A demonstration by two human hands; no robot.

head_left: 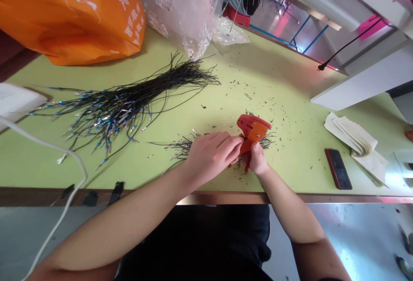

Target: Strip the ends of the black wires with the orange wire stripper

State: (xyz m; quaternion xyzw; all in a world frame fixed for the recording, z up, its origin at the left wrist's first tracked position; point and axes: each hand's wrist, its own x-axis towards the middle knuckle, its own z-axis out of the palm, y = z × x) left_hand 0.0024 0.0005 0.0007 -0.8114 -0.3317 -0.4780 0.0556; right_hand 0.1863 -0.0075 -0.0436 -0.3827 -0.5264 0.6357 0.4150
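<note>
My right hand [258, 159] is wrapped round the handles of an orange and red wire stripper [256, 132], its head turned up and to the left. My left hand [214, 154] is closed in a pinch right against the tool's jaw side. A short dark bit of black wire shows at those fingertips; the rest of it is hidden by the hand. Beneath both hands lies a small bunch of black wires [180, 145], with bare silvery ends to the left and black ends to the right.
A larger bundle of black wires [148, 89] with blue-marked ends lies at the left. Black scraps [248, 96] litter the green table [290, 143]. An orange bag [97, 18] and a clear plastic bag [187, 10] stand behind. A phone [338, 169] and folded papers [351, 134] lie right.
</note>
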